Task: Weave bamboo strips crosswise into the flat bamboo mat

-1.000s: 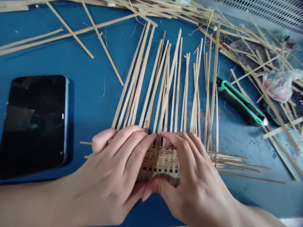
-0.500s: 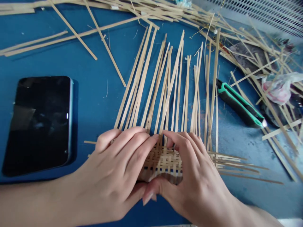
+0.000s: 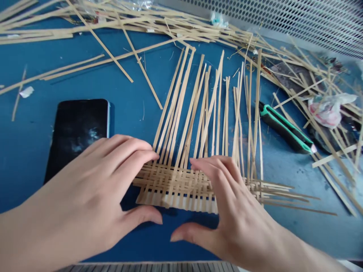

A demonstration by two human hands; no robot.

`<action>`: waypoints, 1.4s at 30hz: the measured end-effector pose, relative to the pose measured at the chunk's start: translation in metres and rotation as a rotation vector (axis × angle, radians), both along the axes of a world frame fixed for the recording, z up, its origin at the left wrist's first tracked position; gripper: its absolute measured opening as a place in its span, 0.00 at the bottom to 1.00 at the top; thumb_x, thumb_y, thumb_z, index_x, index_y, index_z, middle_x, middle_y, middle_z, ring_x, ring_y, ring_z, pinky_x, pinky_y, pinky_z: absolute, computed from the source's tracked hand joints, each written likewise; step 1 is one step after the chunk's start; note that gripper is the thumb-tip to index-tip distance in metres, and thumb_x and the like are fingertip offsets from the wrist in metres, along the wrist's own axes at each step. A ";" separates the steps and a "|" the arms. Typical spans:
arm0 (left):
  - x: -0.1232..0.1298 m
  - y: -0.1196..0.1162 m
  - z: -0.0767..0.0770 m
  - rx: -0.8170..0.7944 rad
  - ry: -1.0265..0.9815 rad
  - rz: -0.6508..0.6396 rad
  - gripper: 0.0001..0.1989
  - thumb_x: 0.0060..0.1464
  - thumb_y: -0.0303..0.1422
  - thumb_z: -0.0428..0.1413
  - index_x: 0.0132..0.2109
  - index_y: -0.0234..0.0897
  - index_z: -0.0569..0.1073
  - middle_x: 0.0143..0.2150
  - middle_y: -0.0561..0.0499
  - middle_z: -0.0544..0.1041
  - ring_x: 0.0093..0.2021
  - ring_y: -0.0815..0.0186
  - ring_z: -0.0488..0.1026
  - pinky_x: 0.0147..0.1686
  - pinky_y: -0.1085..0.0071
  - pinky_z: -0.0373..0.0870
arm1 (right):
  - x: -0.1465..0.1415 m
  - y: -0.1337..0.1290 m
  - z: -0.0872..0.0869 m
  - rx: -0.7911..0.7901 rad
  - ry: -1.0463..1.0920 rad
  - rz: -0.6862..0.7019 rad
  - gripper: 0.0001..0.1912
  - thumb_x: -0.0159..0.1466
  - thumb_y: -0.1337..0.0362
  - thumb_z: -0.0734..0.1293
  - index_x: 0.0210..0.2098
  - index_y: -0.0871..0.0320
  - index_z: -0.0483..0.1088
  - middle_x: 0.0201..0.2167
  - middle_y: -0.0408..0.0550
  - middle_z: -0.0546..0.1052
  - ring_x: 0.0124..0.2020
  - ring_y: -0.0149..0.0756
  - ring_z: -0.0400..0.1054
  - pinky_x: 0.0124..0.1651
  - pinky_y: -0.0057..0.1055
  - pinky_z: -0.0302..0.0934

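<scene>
Our left fingers (image 3: 133, 155) and right fingers (image 3: 212, 166) are hovering open, holding nothing, over the light, springy woven bamboo mat (image 3: 172, 185) near the table's (image 3: 153, 241) front edge, best pinched along its tight weave, not its loose strips.

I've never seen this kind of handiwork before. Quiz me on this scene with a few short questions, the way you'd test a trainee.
1. Multiple choice: what lies on the far side of the left hand? A) a smartphone B) a pair of scissors C) a ruler
2. True or false: the green-and-black utility knife lies to the right of the woven bamboo mat.
3. Fill in the word: the tabletop under the right hand is coloured ____.

Key: 1 A; 2 true; 3 blue.
</scene>
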State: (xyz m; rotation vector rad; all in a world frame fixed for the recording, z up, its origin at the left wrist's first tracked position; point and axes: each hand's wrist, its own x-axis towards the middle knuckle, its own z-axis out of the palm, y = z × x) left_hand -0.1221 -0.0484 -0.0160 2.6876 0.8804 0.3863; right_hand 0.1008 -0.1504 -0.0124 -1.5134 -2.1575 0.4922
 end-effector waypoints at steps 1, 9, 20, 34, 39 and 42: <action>-0.002 0.000 -0.002 0.021 -0.002 -0.025 0.25 0.56 0.53 0.50 0.49 0.37 0.69 0.47 0.46 0.71 0.46 0.52 0.69 0.43 0.54 0.66 | -0.002 0.001 0.000 -0.009 -0.026 0.025 0.41 0.62 0.45 0.69 0.59 0.73 0.56 0.50 0.58 0.70 0.53 0.46 0.60 0.57 0.44 0.58; 0.002 0.003 -0.005 -0.009 0.036 -0.179 0.29 0.47 0.49 0.64 0.48 0.33 0.66 0.47 0.42 0.68 0.45 0.52 0.67 0.41 0.52 0.72 | -0.016 0.014 -0.002 0.050 -0.095 0.025 0.39 0.57 0.53 0.76 0.53 0.78 0.59 0.47 0.64 0.71 0.47 0.50 0.61 0.52 0.48 0.60; 0.006 0.000 -0.006 -0.011 0.041 -0.192 0.22 0.52 0.40 0.60 0.48 0.29 0.67 0.46 0.41 0.68 0.45 0.51 0.65 0.38 0.54 0.68 | -0.022 0.015 -0.002 0.006 -0.088 -0.008 0.30 0.58 0.63 0.72 0.52 0.79 0.61 0.44 0.62 0.70 0.46 0.51 0.61 0.52 0.49 0.61; 0.005 0.000 -0.009 0.036 0.039 -0.199 0.20 0.53 0.40 0.57 0.47 0.30 0.67 0.45 0.40 0.69 0.44 0.50 0.66 0.34 0.55 0.67 | -0.023 0.013 -0.004 0.054 -0.177 0.005 0.25 0.64 0.62 0.66 0.52 0.76 0.61 0.46 0.66 0.70 0.48 0.54 0.62 0.50 0.51 0.63; 0.003 -0.004 -0.008 0.066 0.052 -0.149 0.26 0.50 0.48 0.59 0.47 0.32 0.67 0.46 0.40 0.69 0.44 0.49 0.67 0.37 0.52 0.67 | -0.018 0.010 0.003 0.027 -0.156 -0.033 0.35 0.67 0.48 0.64 0.57 0.76 0.58 0.47 0.64 0.72 0.50 0.53 0.65 0.53 0.48 0.64; 0.003 -0.010 -0.005 0.071 0.072 -0.111 0.34 0.48 0.54 0.60 0.52 0.32 0.66 0.49 0.40 0.69 0.48 0.47 0.66 0.43 0.49 0.64 | -0.006 0.003 0.014 0.012 -0.113 -0.095 0.43 0.65 0.38 0.59 0.59 0.73 0.56 0.49 0.63 0.72 0.52 0.51 0.66 0.55 0.45 0.65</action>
